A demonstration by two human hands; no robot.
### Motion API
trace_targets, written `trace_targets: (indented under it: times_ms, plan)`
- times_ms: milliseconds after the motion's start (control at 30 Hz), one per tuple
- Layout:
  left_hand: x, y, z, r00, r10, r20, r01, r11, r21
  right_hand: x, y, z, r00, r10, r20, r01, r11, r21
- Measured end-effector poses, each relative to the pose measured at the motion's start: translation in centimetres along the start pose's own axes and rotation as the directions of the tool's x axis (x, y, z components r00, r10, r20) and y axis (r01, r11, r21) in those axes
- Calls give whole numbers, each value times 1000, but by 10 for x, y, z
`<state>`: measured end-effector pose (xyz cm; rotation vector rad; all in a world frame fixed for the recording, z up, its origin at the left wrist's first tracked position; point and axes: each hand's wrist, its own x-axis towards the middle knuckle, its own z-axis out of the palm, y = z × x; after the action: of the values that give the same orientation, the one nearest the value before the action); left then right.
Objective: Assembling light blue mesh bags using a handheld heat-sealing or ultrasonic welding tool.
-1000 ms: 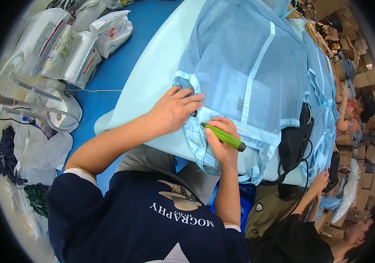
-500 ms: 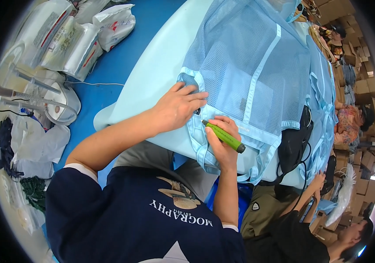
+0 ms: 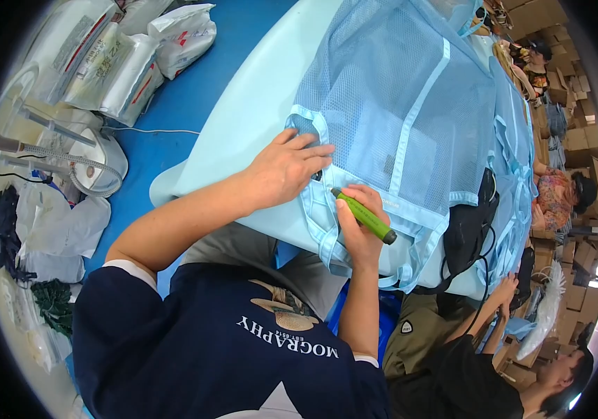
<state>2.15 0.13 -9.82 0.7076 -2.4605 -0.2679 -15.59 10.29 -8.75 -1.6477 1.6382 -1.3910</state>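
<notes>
A light-blue mesh garment with pale blue binding and straps lies spread over a pale board. My left hand rests on its near left corner, fingers apart and pressing on the binding beside a loop; its thumb is hidden. In my right hand is a thick green pen-shaped tool with dark ends, slanting down to the right. The tool's tip points at the strapped edge, close to my left fingertips. Next to the tip sits a small dark piece, too small to name.
The pale board curves away to the left. White plastic-wrapped packages and a white appliance with a hose stand on the left. To the right, a black pouch with a cord hangs near a co-worker's hands. Cardboard boxes are stacked behind.
My right hand and the green tool have shifted slightly right and down, the tip now a little farther from my left fingers. My left hand has barely moved.
</notes>
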Motion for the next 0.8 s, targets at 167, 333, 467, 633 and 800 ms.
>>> trace_targets:
  times_ms: [167, 333, 467, 633, 800]
  plan:
    - [-1, -1, 1, 1000, 1, -2, -1, 1000, 15, -2, 1, 3, 1000, 20, -24, -20, 1000, 9]
    - [1, 2, -2, 997, -52, 64, 53, 999, -14, -1, 4, 4, 993, 71, -95, -68, 997, 35]
    - [1, 2, -2, 996, -44, 74, 46, 999, -16, -1, 1, 4, 997, 1, -72, -2, 1000, -13]
    - [1, 1, 0, 1000, -20, 11, 20, 1000, -6, 0, 4, 3, 994, 29, -110, -25, 999, 37]
    - [0, 0, 0, 999, -22, 25, 22, 1000, 12, 1, 4, 1, 990, 62, -123, -63, 998, -6]
